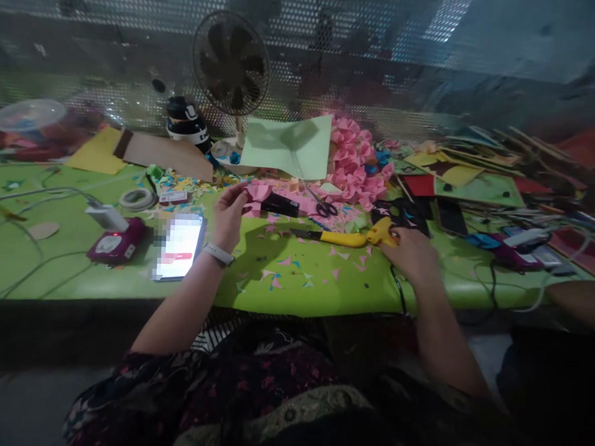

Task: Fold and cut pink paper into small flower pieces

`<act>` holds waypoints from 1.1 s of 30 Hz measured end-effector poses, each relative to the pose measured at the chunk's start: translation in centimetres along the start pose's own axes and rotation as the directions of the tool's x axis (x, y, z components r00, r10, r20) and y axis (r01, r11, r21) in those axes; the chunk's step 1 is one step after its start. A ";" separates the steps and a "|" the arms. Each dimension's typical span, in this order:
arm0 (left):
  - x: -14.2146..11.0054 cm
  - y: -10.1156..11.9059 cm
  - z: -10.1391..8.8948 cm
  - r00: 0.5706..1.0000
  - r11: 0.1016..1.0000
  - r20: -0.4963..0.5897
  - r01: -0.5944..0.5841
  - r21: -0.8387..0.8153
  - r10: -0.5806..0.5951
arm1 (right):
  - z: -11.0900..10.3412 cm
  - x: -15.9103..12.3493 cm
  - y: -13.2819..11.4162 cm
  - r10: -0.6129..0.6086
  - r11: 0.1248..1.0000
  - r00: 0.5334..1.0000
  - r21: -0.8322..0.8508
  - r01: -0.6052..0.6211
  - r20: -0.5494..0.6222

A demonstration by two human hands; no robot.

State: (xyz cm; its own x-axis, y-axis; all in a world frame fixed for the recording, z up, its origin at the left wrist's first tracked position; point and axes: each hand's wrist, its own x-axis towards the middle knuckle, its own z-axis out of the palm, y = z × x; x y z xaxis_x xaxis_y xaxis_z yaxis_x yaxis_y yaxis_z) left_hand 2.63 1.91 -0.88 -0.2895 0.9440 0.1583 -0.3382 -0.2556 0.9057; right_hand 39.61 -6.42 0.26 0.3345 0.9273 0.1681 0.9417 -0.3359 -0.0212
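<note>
My left hand [229, 214] wears a pale wristband and pinches the edge of a pink paper piece [258, 193]. Just right of that paper lies a black oblong object [280, 205]. The fingers of my right hand [411, 250] are closed on a yellow piece [382, 232] that looks like folded paper. Pointing left from it, a yellow-handled tool [343, 239] with a dark narrow front end lies on the table; whether it touches the yellow piece I cannot tell. Dark-handled scissors [326, 208] rest behind it among pink scraps.
A lit phone [180, 248] and a purple power adapter [116, 241] lie left, with a tape roll [137, 198] behind. Pink paper flowers [353, 160] are heaped beside a green sheet [286, 148]. A fan [231, 61] stands behind. Another person's arm [580, 303] enters at right.
</note>
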 end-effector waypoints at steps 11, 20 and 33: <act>1.8 1.9 -1.2 0.951 0.991 -0.303 -0.097 -0.094 0.064 | -4.0 1.1 -16.5 -0.714 0.538 0.674 0.467 0.702 -0.191; 2.4 1.6 -2.0 0.944 0.983 -0.318 -0.132 -0.130 0.084 | 0.0 3.4 -29.4 -0.902 0.417 0.423 0.082 0.905 -0.081; 2.6 0.8 -2.2 0.948 0.987 -0.316 -0.088 -0.134 0.041 | 3.0 3.4 -31.7 -0.919 0.393 0.393 0.016 0.920 -0.031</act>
State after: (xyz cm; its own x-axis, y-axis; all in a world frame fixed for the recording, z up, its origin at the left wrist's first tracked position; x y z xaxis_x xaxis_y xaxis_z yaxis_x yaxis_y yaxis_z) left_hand -0.33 3.70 -0.60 -0.5717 0.8181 0.0628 -0.4284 -0.3629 0.8275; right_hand 11.00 7.88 -1.41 -0.7351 0.6679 0.1161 0.6779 0.7234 0.1307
